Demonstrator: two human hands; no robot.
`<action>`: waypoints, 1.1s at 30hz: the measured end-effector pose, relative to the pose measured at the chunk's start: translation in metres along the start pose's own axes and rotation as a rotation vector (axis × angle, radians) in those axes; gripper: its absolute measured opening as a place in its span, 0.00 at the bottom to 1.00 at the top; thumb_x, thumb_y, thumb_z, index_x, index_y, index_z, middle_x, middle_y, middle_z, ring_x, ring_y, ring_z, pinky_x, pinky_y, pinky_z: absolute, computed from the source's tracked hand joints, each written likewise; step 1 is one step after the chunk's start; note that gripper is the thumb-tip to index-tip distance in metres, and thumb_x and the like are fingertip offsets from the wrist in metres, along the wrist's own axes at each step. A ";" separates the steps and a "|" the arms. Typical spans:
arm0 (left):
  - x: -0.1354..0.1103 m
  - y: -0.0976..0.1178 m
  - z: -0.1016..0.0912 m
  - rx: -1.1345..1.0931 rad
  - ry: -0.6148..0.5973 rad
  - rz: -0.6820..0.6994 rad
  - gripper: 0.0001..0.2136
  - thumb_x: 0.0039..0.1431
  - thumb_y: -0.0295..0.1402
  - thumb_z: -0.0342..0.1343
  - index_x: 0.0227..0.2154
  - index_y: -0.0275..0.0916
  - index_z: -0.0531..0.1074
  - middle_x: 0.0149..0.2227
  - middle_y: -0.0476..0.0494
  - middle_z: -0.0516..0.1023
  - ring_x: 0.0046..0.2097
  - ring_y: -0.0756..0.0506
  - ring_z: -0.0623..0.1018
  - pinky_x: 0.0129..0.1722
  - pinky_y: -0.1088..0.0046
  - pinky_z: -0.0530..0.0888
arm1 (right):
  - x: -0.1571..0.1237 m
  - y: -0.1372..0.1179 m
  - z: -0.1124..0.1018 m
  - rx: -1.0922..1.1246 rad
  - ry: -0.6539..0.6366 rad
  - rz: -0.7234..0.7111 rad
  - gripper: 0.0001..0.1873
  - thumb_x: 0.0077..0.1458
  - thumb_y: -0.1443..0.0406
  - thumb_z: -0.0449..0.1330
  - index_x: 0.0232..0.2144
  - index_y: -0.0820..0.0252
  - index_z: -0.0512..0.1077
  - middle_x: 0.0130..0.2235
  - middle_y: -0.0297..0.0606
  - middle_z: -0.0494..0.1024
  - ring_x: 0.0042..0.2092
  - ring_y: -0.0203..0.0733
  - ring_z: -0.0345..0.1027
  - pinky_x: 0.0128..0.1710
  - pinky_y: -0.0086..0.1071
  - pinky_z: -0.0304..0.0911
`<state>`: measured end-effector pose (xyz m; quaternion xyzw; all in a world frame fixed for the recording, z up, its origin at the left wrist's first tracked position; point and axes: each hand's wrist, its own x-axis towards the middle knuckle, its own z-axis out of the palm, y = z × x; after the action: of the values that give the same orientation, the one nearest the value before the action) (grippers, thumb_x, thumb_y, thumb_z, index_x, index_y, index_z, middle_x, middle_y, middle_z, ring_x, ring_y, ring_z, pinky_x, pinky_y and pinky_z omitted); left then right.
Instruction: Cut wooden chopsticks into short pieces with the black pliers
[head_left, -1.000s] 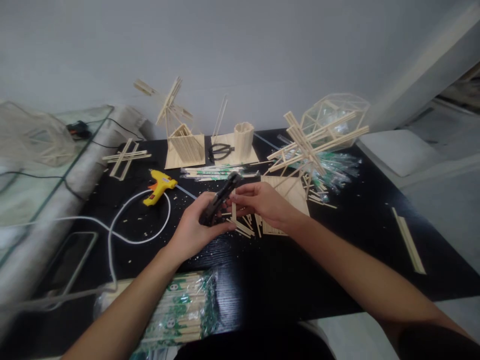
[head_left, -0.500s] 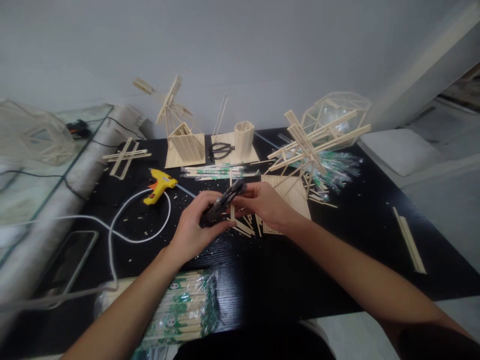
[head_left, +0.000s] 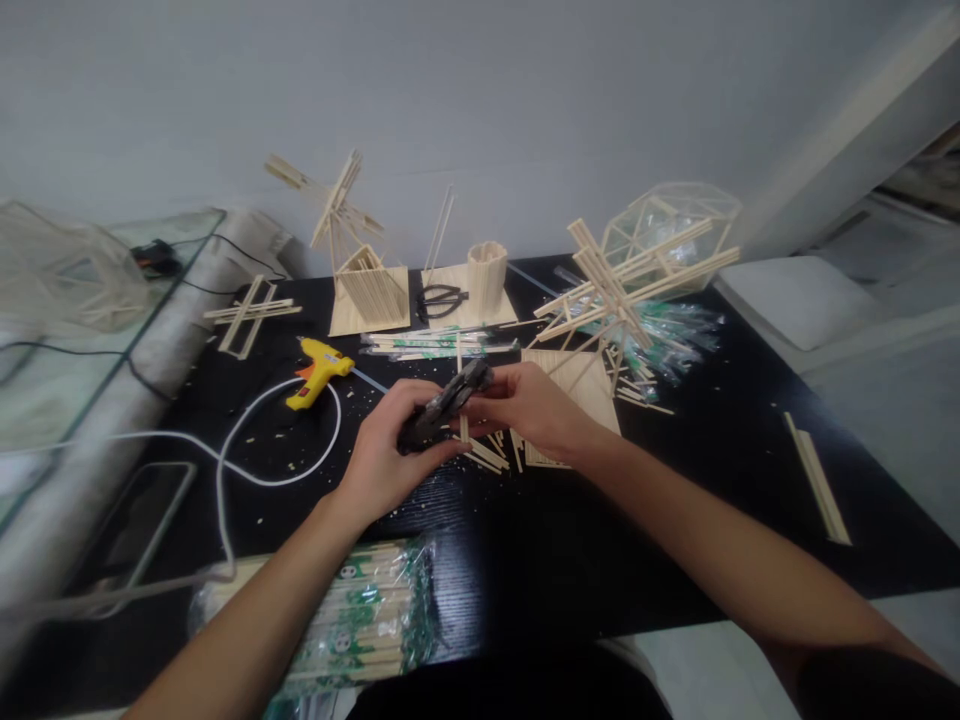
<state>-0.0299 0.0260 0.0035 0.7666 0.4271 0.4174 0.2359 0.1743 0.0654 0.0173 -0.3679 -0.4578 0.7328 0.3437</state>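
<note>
My left hand [head_left: 382,440] is closed around a dark hand tool [head_left: 442,408], slanted up to the right; blur hides its exact kind. A thin wooden stick [head_left: 463,428] stands upright behind and beside the tool, its lower end by my left thumb. Fingers bent and pressed together, my right hand [head_left: 529,408] pinches at the stick, close against the tool's upper end. Its fingertips are partly hidden. Short cut stick pieces [head_left: 484,455] lie on the table beneath both hands. To their right is a flat wooden base [head_left: 581,395].
A yellow glue gun [head_left: 319,370] with a white cord lies left. Behind are a stick windmill model [head_left: 367,285], a round stick tower [head_left: 487,280] and black-handled scissors [head_left: 442,300]. A larger stick frame [head_left: 615,290] stands right. Wrapped chopsticks [head_left: 360,610] lie in front.
Both hands stay nearly in place. The dark tool has turned slightly between them; the things on the table have not moved.
</note>
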 end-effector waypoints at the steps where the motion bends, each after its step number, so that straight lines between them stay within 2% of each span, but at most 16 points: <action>1: 0.000 0.000 0.000 0.003 0.003 0.001 0.18 0.53 0.36 0.70 0.45 0.43 0.73 0.45 0.45 0.76 0.47 0.44 0.77 0.48 0.65 0.74 | 0.000 0.001 0.000 0.000 -0.002 0.002 0.18 0.41 0.59 0.77 0.33 0.62 0.82 0.35 0.40 0.84 0.37 0.40 0.79 0.38 0.33 0.77; 8: 0.000 -0.003 0.000 0.022 -0.004 -0.019 0.19 0.53 0.38 0.70 0.45 0.43 0.72 0.44 0.45 0.76 0.46 0.44 0.77 0.46 0.65 0.75 | 0.000 0.002 0.003 -0.001 0.025 -0.021 0.17 0.40 0.59 0.78 0.31 0.62 0.81 0.33 0.38 0.83 0.35 0.40 0.79 0.38 0.34 0.78; 11: 0.000 -0.005 -0.001 0.036 -0.015 -0.045 0.20 0.52 0.40 0.70 0.45 0.43 0.72 0.44 0.46 0.76 0.44 0.44 0.77 0.45 0.66 0.75 | -0.001 0.000 0.004 -0.074 0.063 -0.101 0.14 0.44 0.59 0.75 0.31 0.61 0.80 0.33 0.37 0.83 0.35 0.40 0.79 0.38 0.36 0.78; 13: 0.000 -0.005 -0.003 0.076 -0.021 -0.092 0.21 0.52 0.42 0.70 0.44 0.42 0.72 0.41 0.47 0.77 0.42 0.45 0.77 0.43 0.67 0.74 | -0.002 -0.002 0.001 -0.200 0.129 -0.223 0.10 0.50 0.60 0.72 0.32 0.59 0.80 0.33 0.36 0.83 0.35 0.41 0.78 0.38 0.37 0.77; 16: 0.002 -0.004 -0.004 0.156 0.021 -0.230 0.19 0.56 0.45 0.66 0.43 0.41 0.71 0.37 0.49 0.78 0.37 0.46 0.77 0.39 0.68 0.74 | -0.003 -0.004 -0.005 -0.543 0.312 -0.462 0.04 0.57 0.64 0.67 0.34 0.58 0.80 0.34 0.38 0.83 0.36 0.43 0.77 0.41 0.39 0.74; 19: 0.004 -0.006 -0.005 0.275 0.070 -0.344 0.16 0.63 0.46 0.58 0.46 0.40 0.70 0.38 0.45 0.79 0.37 0.44 0.78 0.39 0.66 0.74 | -0.002 -0.004 -0.012 -0.908 0.425 -0.617 0.05 0.61 0.66 0.63 0.37 0.58 0.80 0.37 0.40 0.84 0.39 0.44 0.77 0.44 0.41 0.70; 22: 0.004 -0.006 -0.005 0.430 0.032 -0.370 0.18 0.66 0.46 0.53 0.50 0.38 0.69 0.45 0.38 0.79 0.45 0.38 0.79 0.45 0.60 0.75 | -0.001 -0.001 -0.015 -1.114 0.422 -0.669 0.09 0.65 0.67 0.58 0.40 0.59 0.79 0.39 0.42 0.83 0.41 0.45 0.76 0.46 0.40 0.68; 25: 0.003 -0.004 -0.004 0.535 -0.026 -0.366 0.21 0.67 0.47 0.50 0.53 0.36 0.68 0.49 0.32 0.77 0.49 0.33 0.78 0.48 0.54 0.74 | 0.000 0.003 -0.014 -1.219 0.403 -0.673 0.11 0.67 0.69 0.55 0.41 0.61 0.79 0.39 0.43 0.82 0.42 0.45 0.75 0.45 0.38 0.67; 29: 0.002 0.001 0.000 0.581 -0.062 -0.345 0.22 0.68 0.46 0.48 0.55 0.35 0.66 0.50 0.31 0.76 0.50 0.32 0.78 0.49 0.52 0.74 | -0.001 0.007 -0.010 -1.315 0.387 -0.689 0.14 0.68 0.68 0.52 0.39 0.64 0.79 0.36 0.46 0.80 0.39 0.45 0.74 0.41 0.37 0.66; 33: 0.000 0.002 0.004 0.559 -0.083 -0.320 0.20 0.69 0.44 0.49 0.55 0.34 0.65 0.50 0.30 0.76 0.51 0.33 0.77 0.51 0.53 0.74 | -0.001 0.012 -0.008 -1.395 0.376 -0.712 0.16 0.67 0.72 0.49 0.38 0.64 0.78 0.34 0.43 0.78 0.35 0.43 0.71 0.37 0.35 0.64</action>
<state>-0.0258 0.0250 0.0027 0.7411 0.6304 0.2102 0.0961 0.1801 0.0638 0.0038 -0.4471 -0.8343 0.0503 0.3188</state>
